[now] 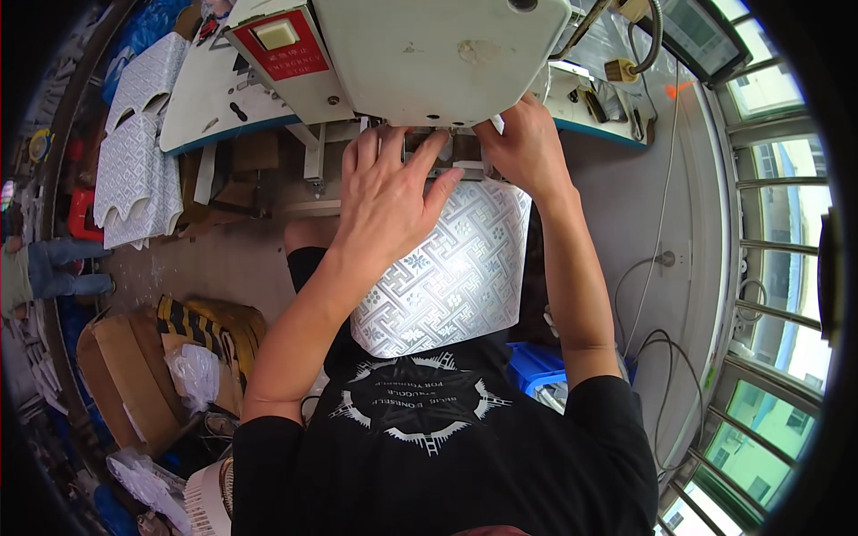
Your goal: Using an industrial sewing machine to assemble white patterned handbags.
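Observation:
A silver-white patterned sheet [447, 277] hangs from the front of a pale machine [429, 62] down over my lap. My left hand [389, 183] lies at the sheet's upper left with its fingers spread, the fingertips reaching under the machine head. Its thumb stretches toward the metal parts [447, 156] below the head. At the sheet's upper right my right hand [527, 152] is closed, its fingers curled at the machine's lower edge. Something small and whitish shows by those fingers, but what they grip is mostly hidden.
More patterned pieces [138, 170] are stacked at the left, beside a white worktop [219, 98] with small tools. A cardboard box [125, 384] stands lower left, and a blue bin [536, 366] by my right side. A monitor [706, 40] and barred windows [778, 241] line the right.

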{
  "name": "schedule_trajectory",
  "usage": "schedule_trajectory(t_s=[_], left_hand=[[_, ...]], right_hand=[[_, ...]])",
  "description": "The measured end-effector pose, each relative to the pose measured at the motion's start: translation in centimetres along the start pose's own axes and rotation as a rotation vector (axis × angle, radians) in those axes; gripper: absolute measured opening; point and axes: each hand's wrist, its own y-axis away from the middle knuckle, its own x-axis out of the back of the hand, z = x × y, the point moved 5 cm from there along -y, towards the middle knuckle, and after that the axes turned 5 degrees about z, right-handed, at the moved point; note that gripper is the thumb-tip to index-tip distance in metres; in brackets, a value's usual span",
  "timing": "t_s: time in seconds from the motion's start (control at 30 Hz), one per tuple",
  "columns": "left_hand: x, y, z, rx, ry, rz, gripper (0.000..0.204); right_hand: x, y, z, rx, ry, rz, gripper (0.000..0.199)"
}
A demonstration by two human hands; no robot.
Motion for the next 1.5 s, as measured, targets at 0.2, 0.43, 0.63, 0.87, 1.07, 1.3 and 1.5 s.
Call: schedule_trajectory(t_s=[0.2,0.43,0.63,0.87,1.07,1.3,1.5], left_hand=[[-0.5,-0.3,-0.4,-0.007,-0.001,0.057,0.046],[0.5,1.6,-1.1,0.013,0.169,0.036,0.041],[1.1,1.7,-0.7,-0.030,0.144,0.058,0.037],[1.0,1.7,-1.0,-0.005,0.194,0.018,0.037],[1.1,1.7,-0.9,0.009,0.200,0.001,0.039],[1.6,0.9,0.2,-0.043,0.078,-0.009,0.043],[1.1,0.7,0.8,-0.108,0.091,-0.053,0.046]], right_hand=[[-0.3,-0.8,-0.6,0.106,-0.006,-0.045,0.019],[0.2,0.9,-1.2,0.229,0.042,-0.245,0.019],[-0.1,0.7,-1.3,0.222,0.043,-0.273,0.017],[-2.1,-1.1,0.3,0.009,0.040,-0.321,0.022],[-2.9,-1.7,1.5,0.023,-0.067,-0.315,0.019],[-3.9,-1.7,1.8,0.006,0.076,-0.392,0.021],[-3.3,-1.4,1.4,0.018,-0.003,-0.373,0.019]])
